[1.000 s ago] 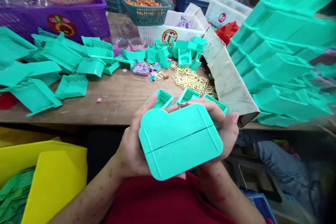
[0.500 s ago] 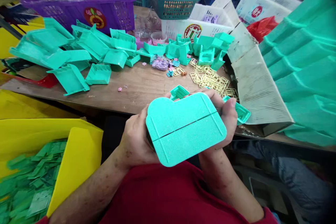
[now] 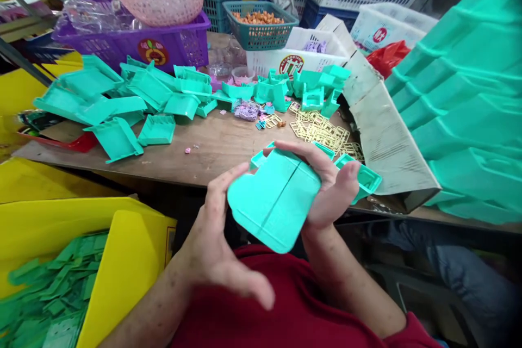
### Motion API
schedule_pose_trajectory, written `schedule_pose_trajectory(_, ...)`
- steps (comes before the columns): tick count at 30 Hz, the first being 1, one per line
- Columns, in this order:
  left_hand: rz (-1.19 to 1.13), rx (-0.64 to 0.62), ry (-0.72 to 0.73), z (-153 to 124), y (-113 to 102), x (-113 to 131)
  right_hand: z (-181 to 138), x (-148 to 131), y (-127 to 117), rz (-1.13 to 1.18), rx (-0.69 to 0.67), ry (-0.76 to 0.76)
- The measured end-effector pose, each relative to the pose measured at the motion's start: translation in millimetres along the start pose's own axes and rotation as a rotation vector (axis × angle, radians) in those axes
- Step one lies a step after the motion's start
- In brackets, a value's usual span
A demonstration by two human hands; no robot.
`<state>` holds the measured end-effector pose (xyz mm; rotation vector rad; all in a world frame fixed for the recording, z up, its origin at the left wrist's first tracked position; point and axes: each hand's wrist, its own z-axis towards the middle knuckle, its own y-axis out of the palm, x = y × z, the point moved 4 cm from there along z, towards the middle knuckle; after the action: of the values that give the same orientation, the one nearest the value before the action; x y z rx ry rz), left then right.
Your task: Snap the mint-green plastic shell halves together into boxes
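Observation:
A turquoise plastic case [image 3: 275, 201], closed, with a seam down its middle, is held in front of my chest. My right hand [image 3: 330, 185] grips it from the right, fingers curled over its top edge. My left hand [image 3: 216, 244] has its thumb against the case's left edge, while its fingers are spread below and do not hold the case. Small turquoise tray pieces [image 3: 362, 176] lie on the table edge just behind my right hand.
The wooden table [image 3: 220, 147] bears scattered turquoise case halves [image 3: 118, 98], gold clips [image 3: 322, 133] and small lilac bits [image 3: 247, 111]. Baskets stand at the back. A tall stack of turquoise cases [image 3: 460, 103] fills the right. A yellow bin [image 3: 122, 261] with green pieces sits lower left.
The case has turned from lying wide to tilted on end. My left hand has come off its underside and opened; my right hand still holds it.

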<state>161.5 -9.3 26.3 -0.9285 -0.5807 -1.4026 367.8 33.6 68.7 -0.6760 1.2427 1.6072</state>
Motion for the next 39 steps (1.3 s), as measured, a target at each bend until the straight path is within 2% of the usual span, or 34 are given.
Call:
schedule_pose_trajectory(2, -0.137, 0.044, 0.014, 4.8, 4.1, 8.1, -4.3, 5.5, -2.7, 0.046, -0.095, 0.108)
schedule_pose_trajectory(4, -0.303, 0.116, -0.058, 11.2, 10.3, 13.4, -11.4, 11.1, -3.8, 0.043, -0.122, 0.153)
schedule_pose_trajectory(6, -0.466, 0.1, -0.177, 15.1, 20.4, 13.9, -18.2, 13.3, -7.7, 0.002, 0.011, 0.105)
schedule_pose_trajectory(9, -0.664, -0.176, -0.306, 11.0, 39.9, 7.5, -24.5, 12.1, -16.3, -0.069, 0.31, -0.011)
schedule_pose_trajectory(11, -0.698, -0.329, -0.319, 4.0, 47.9, -0.2, -23.6, 13.0, -20.2, -0.063, 0.435, -0.065)
schedule_pose_trajectory(12, -0.686, -0.353, -0.304, 1.9, 48.9, -4.5, -21.5, 15.4, -21.5, -0.037, 0.47, -0.072)
schedule_pose_trajectory(14, -0.606, -0.312, -0.256, 4.7, 42.5, -12.0, -15.1, 23.1, -23.9, 0.017, 0.501, -0.05)
schedule_pose_trajectory(16, -0.432, -0.247, -0.206, 19.2, 21.9, -14.9, -8.5, 30.5, -28.5, 0.038, 0.502, -0.012)
schedule_pose_trajectory(17, -0.29, -0.218, -0.17, 31.3, 5.1, -13.3, -6.0, 32.5, -32.1, 0.039, 0.493, -0.004)
schedule_pose_trajectory(20, 0.308, -0.096, 0.018, 78.8, -64.6, 8.3, -5.5, 29.1, -48.2, 0.015, 0.456, -0.065)
schedule_pose_trajectory(22, 0.553, -0.1, 0.097, 108.6, -105.2, 28.6, -11.2, 23.3, -59.6, -0.015, 0.421, -0.144)
schedule_pose_trajectory(24, 0.72, -0.125, 0.113, 129.8, -127.6, 41.0, -19.4, 19.1, -67.4, -0.044, 0.374, -0.194)
schedule_pose_trajectory(25, 0.791, -0.145, 0.092, 136.2, -129.8, 40.4, -23.5, 18.2, -69.4, -0.055, 0.347, -0.199)
schedule_pose_trajectory(27, 0.908, -0.211, -0.003, 140.3, -116.8, 22.2, -30.5, 17.3, -70.7, -0.062, 0.298, -0.188)
schedule_pose_trajectory(29, 0.959, -0.302, -0.133, 134.5, -88.0, -12.9, -34.6, 15.9, -70.7, -0.054, 0.264, -0.176)
schedule_pose_trajectory(31, 0.939, -0.382, -0.214, 124.8, -57.4, -49.1, -35.8, 12.7, -71.9, -0.053, 0.252, -0.174)
schedule_pose_trajectory(33, 0.893, -0.433, -0.249, 118.3, -40.1, -74.2, -35.3, 8.0, -74.6, -0.062, 0.249, -0.174)
schedule_pose_trajectory(35, 0.835, -0.423, -0.25, 118.9, -42.6, -83.2, -34.4, 3.6, -78.3, -0.066, 0.245, -0.171)
schedule_pose_trajectory(39, 0.624, -0.319, -0.208, 125.8, -75.0, -72.1, -32.6, 2.9, -86.1, -0.061, 0.258, -0.142)
